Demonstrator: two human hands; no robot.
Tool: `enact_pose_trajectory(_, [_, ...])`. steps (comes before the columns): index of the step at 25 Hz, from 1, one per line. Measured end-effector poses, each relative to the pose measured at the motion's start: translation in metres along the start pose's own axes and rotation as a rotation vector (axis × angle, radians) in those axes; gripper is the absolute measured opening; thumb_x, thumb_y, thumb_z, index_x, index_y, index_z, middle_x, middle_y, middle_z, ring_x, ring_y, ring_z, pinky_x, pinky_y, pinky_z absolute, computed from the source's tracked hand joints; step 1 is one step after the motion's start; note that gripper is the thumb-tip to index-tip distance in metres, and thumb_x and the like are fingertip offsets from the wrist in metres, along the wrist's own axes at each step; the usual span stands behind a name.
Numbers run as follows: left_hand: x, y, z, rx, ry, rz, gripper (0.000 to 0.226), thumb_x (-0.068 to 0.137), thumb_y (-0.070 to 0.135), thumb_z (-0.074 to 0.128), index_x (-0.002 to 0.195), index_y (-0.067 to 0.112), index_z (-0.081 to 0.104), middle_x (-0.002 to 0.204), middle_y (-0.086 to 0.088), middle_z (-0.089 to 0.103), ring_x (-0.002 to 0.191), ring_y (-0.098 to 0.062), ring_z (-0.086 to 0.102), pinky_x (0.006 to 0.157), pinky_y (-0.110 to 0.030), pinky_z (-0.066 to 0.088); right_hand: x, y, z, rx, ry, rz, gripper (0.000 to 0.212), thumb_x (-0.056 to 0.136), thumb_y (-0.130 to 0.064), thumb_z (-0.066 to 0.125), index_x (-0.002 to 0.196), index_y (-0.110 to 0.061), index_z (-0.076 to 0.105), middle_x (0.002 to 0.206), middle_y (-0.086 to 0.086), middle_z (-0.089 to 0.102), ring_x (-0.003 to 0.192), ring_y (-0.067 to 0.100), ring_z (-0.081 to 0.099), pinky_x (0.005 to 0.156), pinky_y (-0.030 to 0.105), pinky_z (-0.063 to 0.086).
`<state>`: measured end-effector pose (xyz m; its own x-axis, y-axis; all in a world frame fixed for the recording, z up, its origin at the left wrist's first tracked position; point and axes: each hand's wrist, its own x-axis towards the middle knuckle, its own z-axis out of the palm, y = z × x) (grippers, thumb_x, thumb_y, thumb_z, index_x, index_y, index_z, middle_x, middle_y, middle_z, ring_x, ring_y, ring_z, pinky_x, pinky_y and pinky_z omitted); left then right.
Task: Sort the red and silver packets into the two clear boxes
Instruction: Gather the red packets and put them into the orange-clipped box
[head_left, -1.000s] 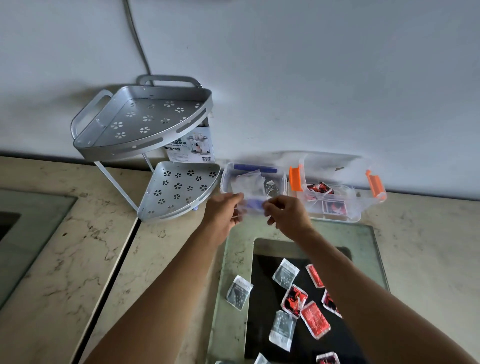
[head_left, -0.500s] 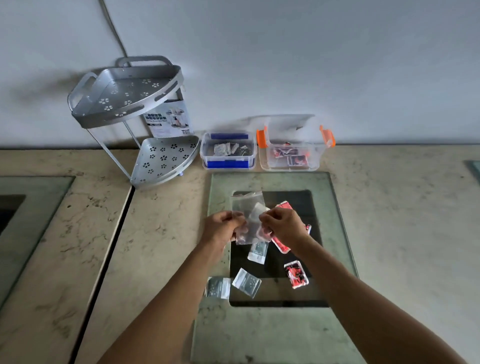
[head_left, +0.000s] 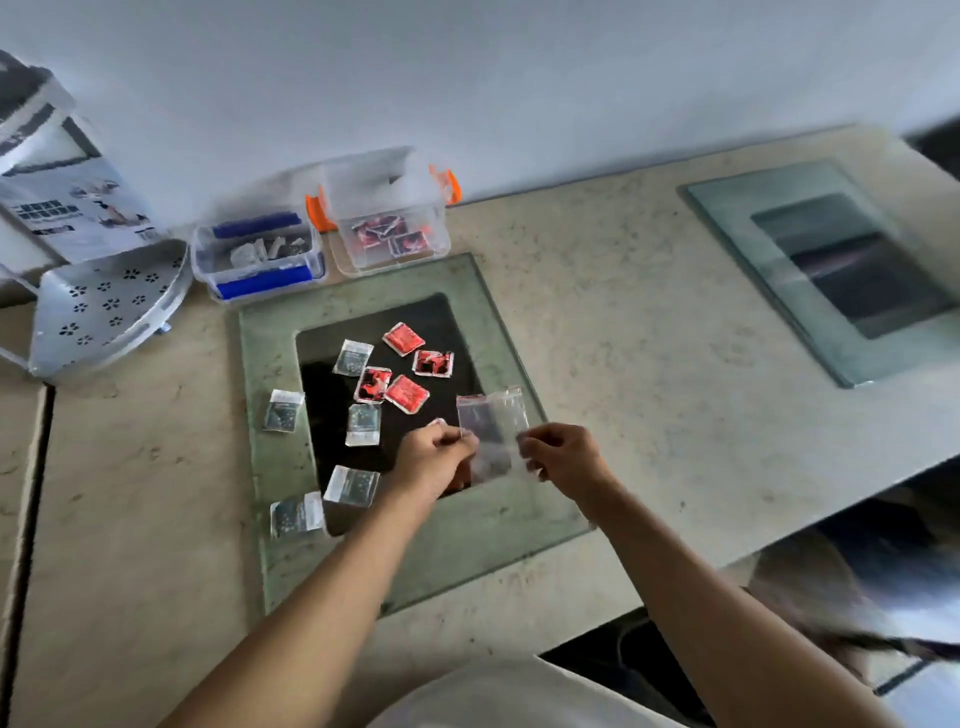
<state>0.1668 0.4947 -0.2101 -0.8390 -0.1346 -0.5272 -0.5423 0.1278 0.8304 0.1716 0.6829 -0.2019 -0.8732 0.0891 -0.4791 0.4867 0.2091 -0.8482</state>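
Nearest me, my left hand (head_left: 439, 457) and right hand (head_left: 563, 457) each pinch a side of one clear bag (head_left: 491, 434), held upright between them above the near right corner of the glass panel (head_left: 467, 551) set in the surface (head_left: 649, 364). Both hands are closed on the bag; its contents I cannot tell.

Beyond the hands, loose packets lie on the panel. Silver packets: two at the near left (head_left: 297, 514) (head_left: 352, 486), one mid-panel (head_left: 363, 424), one on the left rim (head_left: 283, 410), one farther back (head_left: 353, 357). Red packets sit in a cluster behind them: (head_left: 407, 394), (head_left: 372, 384), (head_left: 433, 362), (head_left: 403, 338).

At the wall, the blue-latched box (head_left: 258, 254) holds silver packets; just right of it, the orange-latched box (head_left: 389, 228) holds red ones. A metal rack (head_left: 104, 306) stands to the far left.
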Motion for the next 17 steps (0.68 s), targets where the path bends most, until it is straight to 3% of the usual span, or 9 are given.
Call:
enact_pose_trajectory(1, [-0.005, 0.0, 0.02, 0.025, -0.056, -0.012, 0.001, 0.085, 0.007, 0.073, 0.085, 0.009, 0.074, 0.071, -0.01, 0.069, 0.05, -0.008, 0.06, 0.051, -0.024, 0.051, -0.004, 0.01, -0.019, 0.027, 0.038, 0.025, 0.012, 0.091, 0.001, 0.064, 0.099, 0.005, 0.073, 0.068, 0.01, 0.063, 0.044, 0.006, 0.054, 0.043, 0.016, 0.041])
enact_pose_trajectory(3, [-0.016, -0.001, 0.058, 0.062, -0.167, -0.067, 0.013, 0.085, 0.001, 0.07, 0.098, 0.001, 0.069, 0.071, -0.01, 0.067, 0.048, -0.011, 0.061, 0.045, -0.024, 0.05, -0.012, 0.032, -0.057, 0.068, 0.109, 0.076, 0.012, 0.093, 0.002, 0.062, 0.099, 0.003, 0.072, 0.068, 0.006, 0.062, 0.046, 0.006, 0.054, 0.043, 0.014, 0.04])
enact_pose_trajectory(7, [-0.033, -0.006, 0.114, 0.12, -0.27, -0.131, 0.032, 0.08, -0.005, 0.072, 0.11, 0.001, 0.064, 0.078, -0.014, 0.069, 0.056, -0.021, 0.067, 0.055, -0.033, 0.058, -0.021, 0.072, -0.107, 0.074, 0.209, 0.13, 0.01, 0.092, -0.002, 0.064, 0.097, -0.003, 0.072, 0.07, 0.002, 0.066, 0.056, 0.014, 0.057, 0.047, 0.017, 0.042])
enact_pose_trajectory(11, [-0.041, -0.014, 0.156, 0.244, -0.248, -0.13, 0.046, 0.07, 0.003, 0.078, 0.11, 0.013, 0.058, 0.081, -0.012, 0.074, 0.062, -0.027, 0.073, 0.064, -0.043, 0.064, -0.023, 0.101, -0.128, 0.013, 0.343, 0.143, 0.018, 0.089, -0.009, 0.07, 0.105, -0.007, 0.065, 0.073, 0.006, 0.066, 0.057, 0.015, 0.059, 0.051, 0.023, 0.043])
enact_pose_trajectory(14, [-0.044, -0.02, 0.173, 0.385, -0.227, -0.091, 0.035, 0.073, 0.002, 0.067, 0.103, 0.018, 0.058, 0.076, -0.004, 0.068, 0.058, -0.024, 0.069, 0.061, -0.041, 0.063, -0.019, 0.119, -0.136, -0.092, 0.397, 0.155, 0.019, 0.087, -0.018, 0.073, 0.102, -0.011, 0.063, 0.082, 0.004, 0.067, 0.07, 0.02, 0.062, 0.054, 0.026, 0.044])
enact_pose_trajectory(17, [-0.042, -0.035, 0.183, 0.451, -0.282, -0.069, 0.02, 0.072, 0.008, 0.063, 0.083, 0.025, 0.064, 0.079, -0.007, 0.07, 0.063, -0.03, 0.07, 0.064, -0.051, 0.063, -0.015, 0.131, -0.144, -0.221, 0.383, 0.136, 0.013, 0.087, -0.023, 0.074, 0.095, -0.016, 0.066, 0.086, -0.002, 0.065, 0.08, 0.018, 0.061, 0.065, 0.027, 0.046])
